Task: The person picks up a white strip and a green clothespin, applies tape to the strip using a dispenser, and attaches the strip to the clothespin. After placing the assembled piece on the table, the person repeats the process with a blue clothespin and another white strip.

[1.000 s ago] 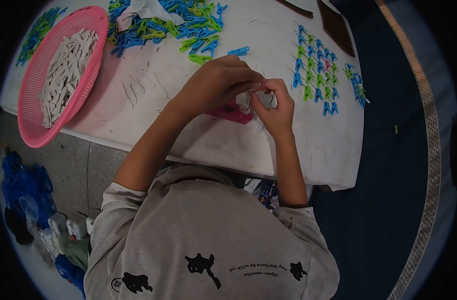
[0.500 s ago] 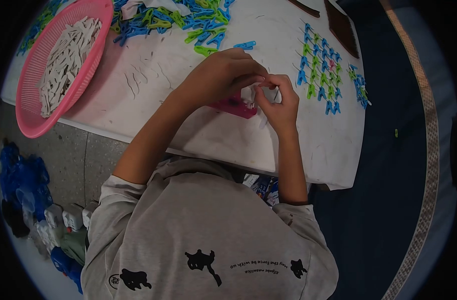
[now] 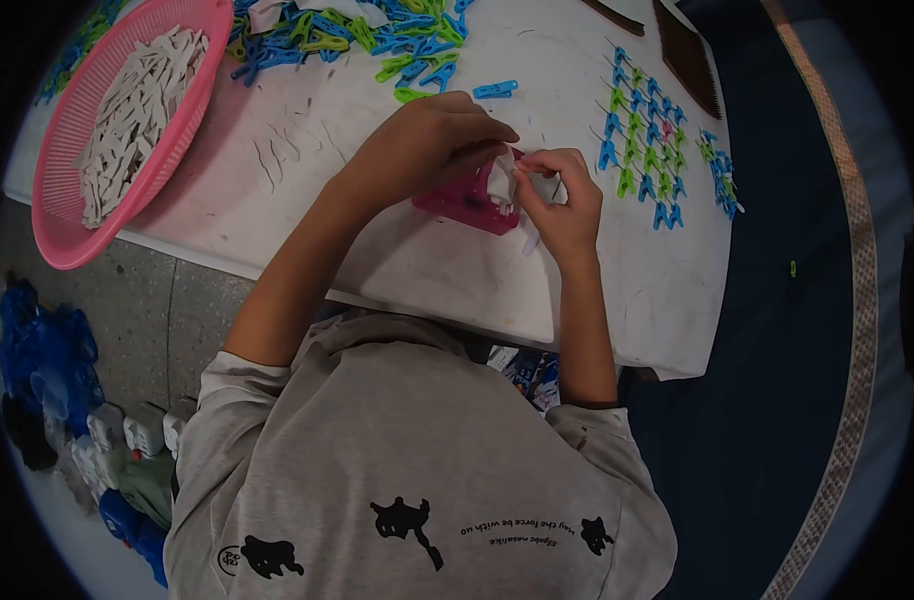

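A pink tape dispenser [image 3: 452,205] with a whitish roll [image 3: 501,186] in it sits on the white table between my hands. Reaching over it from the left, my left hand [image 3: 429,140] has its fingers closed together at the top of the roll. My right hand [image 3: 567,205] pinches at the dispenser's right end, thumb against forefinger. A small pale piece shows between the two sets of fingertips, too small to name. Below my right hand lies a small whitish strip [image 3: 530,244]. A blue clothes peg [image 3: 495,90] lies just beyond my hands.
A pink basket [image 3: 52,215] of pale strips stands at the left. Blue and green clothes pegs [image 3: 327,35] are heaped at the back. More pegs [image 3: 647,130] lie in rows on the right. Thin dark wires [image 3: 267,165] are scattered on the table [image 3: 427,280].
My hands have drawn slightly apart at the fingertips, my left hand shifting a little left. More of the dispenser and its whitish roll now shows.
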Motion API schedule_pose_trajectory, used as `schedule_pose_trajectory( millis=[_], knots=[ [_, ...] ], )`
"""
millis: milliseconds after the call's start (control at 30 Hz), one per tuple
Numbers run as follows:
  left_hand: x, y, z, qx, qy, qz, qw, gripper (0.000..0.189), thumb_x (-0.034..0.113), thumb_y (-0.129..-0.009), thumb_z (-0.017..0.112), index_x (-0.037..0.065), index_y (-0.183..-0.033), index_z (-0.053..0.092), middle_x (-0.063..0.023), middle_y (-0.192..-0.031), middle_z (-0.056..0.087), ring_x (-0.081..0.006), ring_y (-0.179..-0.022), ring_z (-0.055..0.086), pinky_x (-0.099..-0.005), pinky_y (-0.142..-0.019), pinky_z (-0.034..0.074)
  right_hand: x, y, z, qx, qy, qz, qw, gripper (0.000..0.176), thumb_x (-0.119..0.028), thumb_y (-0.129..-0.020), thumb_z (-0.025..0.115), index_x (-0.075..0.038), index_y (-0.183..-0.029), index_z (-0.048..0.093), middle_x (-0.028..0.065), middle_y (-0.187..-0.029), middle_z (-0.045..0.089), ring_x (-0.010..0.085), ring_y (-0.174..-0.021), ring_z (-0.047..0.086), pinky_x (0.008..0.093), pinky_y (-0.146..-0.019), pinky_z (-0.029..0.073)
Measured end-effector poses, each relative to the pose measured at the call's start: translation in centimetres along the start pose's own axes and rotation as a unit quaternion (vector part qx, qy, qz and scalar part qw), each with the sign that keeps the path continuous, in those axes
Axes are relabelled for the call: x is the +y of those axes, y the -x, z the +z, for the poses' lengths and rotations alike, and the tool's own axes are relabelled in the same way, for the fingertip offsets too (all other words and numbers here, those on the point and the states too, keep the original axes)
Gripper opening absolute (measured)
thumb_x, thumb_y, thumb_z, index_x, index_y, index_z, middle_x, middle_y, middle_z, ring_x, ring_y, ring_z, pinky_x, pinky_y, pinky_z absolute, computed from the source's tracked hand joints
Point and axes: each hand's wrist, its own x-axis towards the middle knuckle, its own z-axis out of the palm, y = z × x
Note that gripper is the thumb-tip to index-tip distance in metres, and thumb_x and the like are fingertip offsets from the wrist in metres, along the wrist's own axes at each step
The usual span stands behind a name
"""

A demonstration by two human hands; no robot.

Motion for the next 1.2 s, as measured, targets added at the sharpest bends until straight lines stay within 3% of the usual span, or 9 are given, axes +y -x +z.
schedule_pose_trajectory(
  millis=[167, 233, 533, 1200],
  knots=[
    [-0.7, 0.6, 0.1, 0.004, -0.013, 0.003, 1.0, 0.022, 0.007, -0.081, 0.074, 0.009, -0.103, 0.074, -0.006, -0.084, 0.067, -0.0222, -0.078, 0.063, -0.0334, -0.07, 0.052, 0.3, 0.0, 0.0, -0.007, 0.021, 0.002, 1.0, 0.018, 0.003, -0.075, 0.075, -0.003, -0.091, 0.068, 0.0054, -0.089, 0.067, 0.0166, -0.083, 0.06, 0.0266, -0.075, 0.049],
    [-0.3, 0.7, -0.1, -0.017, -0.004, -0.022, 1.0, 0.017, 0.011, -0.081, 0.07, 0.008, -0.097, 0.073, -0.0074, -0.082, 0.068, -0.0262, -0.081, 0.063, -0.0369, -0.074, 0.052, 0.4, -0.1, 0.0, -0.007, 0.032, -0.008, 0.999, 0.017, 0.002, -0.075, 0.076, -0.004, -0.088, 0.068, 0.0055, -0.087, 0.067, 0.0175, -0.083, 0.06, 0.0269, -0.074, 0.049],
    [-0.5, 0.9, 0.2, -0.027, -0.02, -0.042, 0.999, 0.016, 0.016, -0.078, 0.073, 0.007, -0.091, 0.073, -0.0072, -0.08, 0.067, -0.0261, -0.08, 0.062, -0.0375, -0.073, 0.052, 0.5, -0.1, -0.4, -0.022, 0.058, -0.031, 0.998, 0.017, 0.003, -0.072, 0.075, -0.004, -0.086, 0.069, 0.0059, -0.084, 0.067, 0.0216, -0.083, 0.061, 0.031, -0.075, 0.049],
    [-0.9, 1.0, 1.7, -0.021, -0.05, -0.023, 0.998, 0.011, 0.018, -0.076, 0.072, 0.01, -0.083, 0.072, -0.0031, -0.077, 0.065, -0.0231, -0.079, 0.058, -0.0359, -0.071, 0.051, 1.3, 0.5, -1.0, -0.035, 0.064, -0.024, 0.997, 0.022, 0.004, -0.07, 0.076, -0.006, -0.089, 0.072, 0.0054, -0.083, 0.066, 0.0214, -0.082, 0.06, 0.0305, -0.072, 0.048]
  ],
)
